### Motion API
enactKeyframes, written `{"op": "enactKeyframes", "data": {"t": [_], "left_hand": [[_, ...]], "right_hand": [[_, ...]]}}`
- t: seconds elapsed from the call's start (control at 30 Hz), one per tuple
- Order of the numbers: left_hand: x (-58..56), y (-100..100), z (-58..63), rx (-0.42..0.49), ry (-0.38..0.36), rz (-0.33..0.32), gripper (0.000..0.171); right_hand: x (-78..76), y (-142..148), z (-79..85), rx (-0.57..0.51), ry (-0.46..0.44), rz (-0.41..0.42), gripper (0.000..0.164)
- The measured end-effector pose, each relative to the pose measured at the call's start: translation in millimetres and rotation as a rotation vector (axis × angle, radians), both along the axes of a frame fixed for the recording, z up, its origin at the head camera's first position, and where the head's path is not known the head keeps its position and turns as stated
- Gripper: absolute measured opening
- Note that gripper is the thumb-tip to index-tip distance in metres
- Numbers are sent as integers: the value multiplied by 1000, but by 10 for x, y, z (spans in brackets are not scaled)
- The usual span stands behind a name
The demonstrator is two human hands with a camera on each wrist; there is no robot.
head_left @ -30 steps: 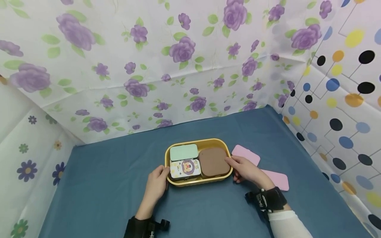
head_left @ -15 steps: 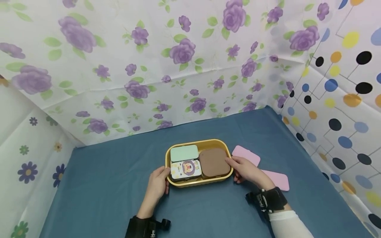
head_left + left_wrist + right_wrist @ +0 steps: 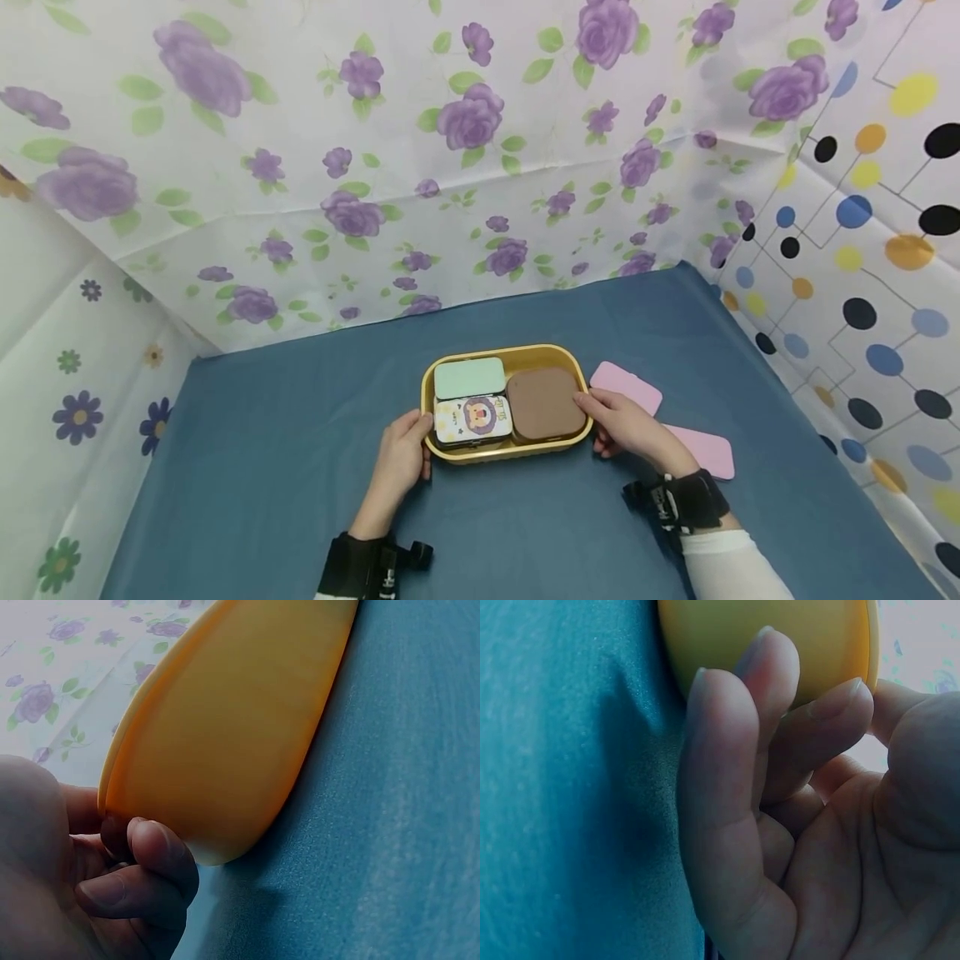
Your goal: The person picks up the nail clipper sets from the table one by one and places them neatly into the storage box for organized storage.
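A yellow oval-ended basket (image 3: 504,457) rests on the blue cloth, its smooth outer wall showing in both wrist views. Inside it lie a mint-green tin (image 3: 470,378), a white tin with a lion picture (image 3: 473,419) and a brown rounded-square case (image 3: 546,404). My left hand (image 3: 402,452) pinches the left end of the rim, thumb on top and fingers curled below on the outside. At the opposite end my right hand (image 3: 628,429) grips the rim the same way, with its thumb beside the brown case.
Two pink flat cases, one farther back (image 3: 627,387) and one nearer (image 3: 703,451), lie right of the basket, partly behind the right hand and wrist. A flowered sheet (image 3: 315,275) rises behind the blue cloth (image 3: 285,467); a dotted sheet (image 3: 862,350) stands on the right.
The whole head view has shifted slightly. Both hands keep their hold on the basket, and its contents lie as before.
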State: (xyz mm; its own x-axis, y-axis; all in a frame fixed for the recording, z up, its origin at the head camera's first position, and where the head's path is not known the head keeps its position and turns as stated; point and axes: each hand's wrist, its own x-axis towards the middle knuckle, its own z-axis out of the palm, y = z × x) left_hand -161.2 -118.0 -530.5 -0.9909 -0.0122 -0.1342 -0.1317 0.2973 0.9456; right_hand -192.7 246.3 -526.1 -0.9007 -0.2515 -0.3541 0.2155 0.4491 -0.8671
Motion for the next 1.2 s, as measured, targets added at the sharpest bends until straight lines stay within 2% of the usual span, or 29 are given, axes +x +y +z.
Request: {"op": "enactKeyframes", "data": {"t": [0.3,0.6,0.7,0.83,1.03,1.2], "left_hand": [[7,-22,-16,-23,11,-7,42],[15,-27,0,-18,1,-19,42],[1,-32,-3,-13,2,-15,42],[-7,-34,-23,-12,0,-16,41],[-1,-51,-16,-15,-6,-3,40],[-8,-36,-6,-10,0,-18,40]], "right_hand": [[18,-7,15,46,26,-5,51],[19,47,123,141,128,32,46],[35,90,156,167,169,3,47],[96,203,196,201,171,-57,52],[182,506,342,366,230,-101,56],[309,809,466,506,290,-122,59]]}}
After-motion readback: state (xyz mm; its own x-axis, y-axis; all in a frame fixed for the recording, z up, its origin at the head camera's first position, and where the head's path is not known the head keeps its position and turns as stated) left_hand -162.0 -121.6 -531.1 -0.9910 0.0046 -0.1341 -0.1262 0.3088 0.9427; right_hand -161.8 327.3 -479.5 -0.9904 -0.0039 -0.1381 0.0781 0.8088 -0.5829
